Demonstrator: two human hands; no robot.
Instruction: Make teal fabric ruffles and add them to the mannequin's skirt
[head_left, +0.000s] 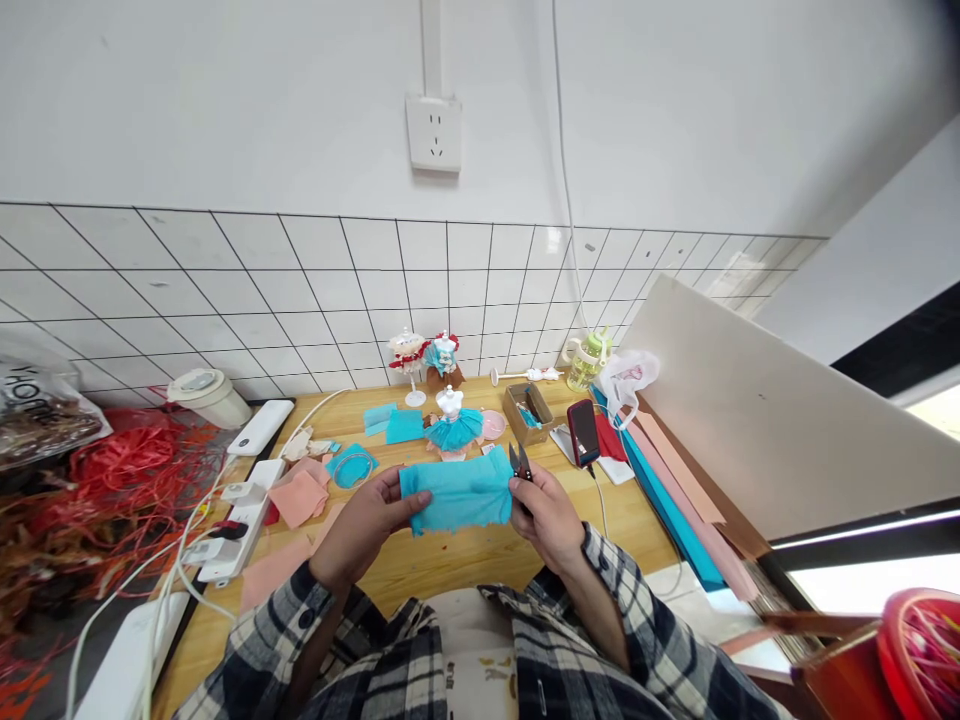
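The left hand's (379, 512) fingers pinch the left end of a blue fabric strip (459, 492); a light, even pull would keep it flat. The strip spans both hands above the table (409, 572), its near edge ragged. The right hand's (545, 515) fingers clasp thread snips (520, 464) at the right end, points aimed outward, best kept clear of the fabric.

hands (551, 512): 2 | held cloth (457, 492): 1 | snips (519, 464): 1 | mannequins (454, 430): 3 | bottle (586, 362): 1 | wall outlet (435, 135): 1
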